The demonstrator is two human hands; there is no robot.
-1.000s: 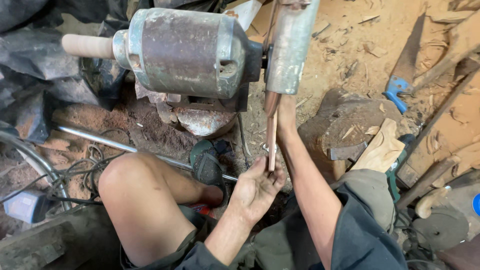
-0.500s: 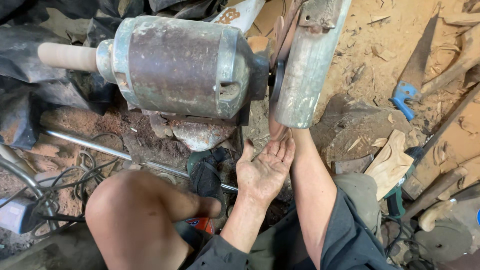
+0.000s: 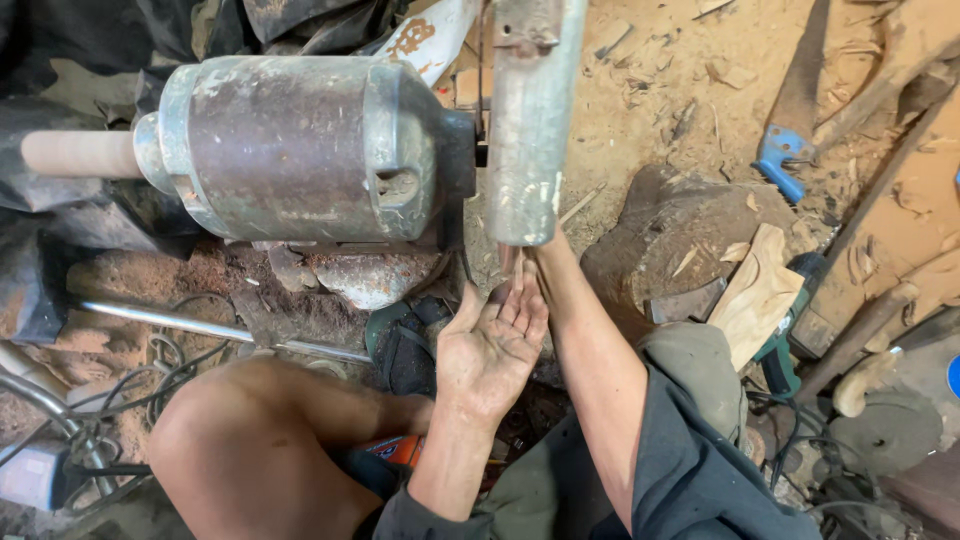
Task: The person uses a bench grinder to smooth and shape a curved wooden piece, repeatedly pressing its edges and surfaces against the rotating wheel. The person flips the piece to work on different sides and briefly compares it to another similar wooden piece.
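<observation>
Bright, even daylight; fingertips perhaps slightly blurred.

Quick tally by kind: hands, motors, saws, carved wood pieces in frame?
Hands: 2, left hand palm up, right hand mostly hidden under the guard
Motors: 1, motor
Saws: 1, handsaw with blue handle
Carved wood pieces: 1, pale wood block
Total: 5
</observation>
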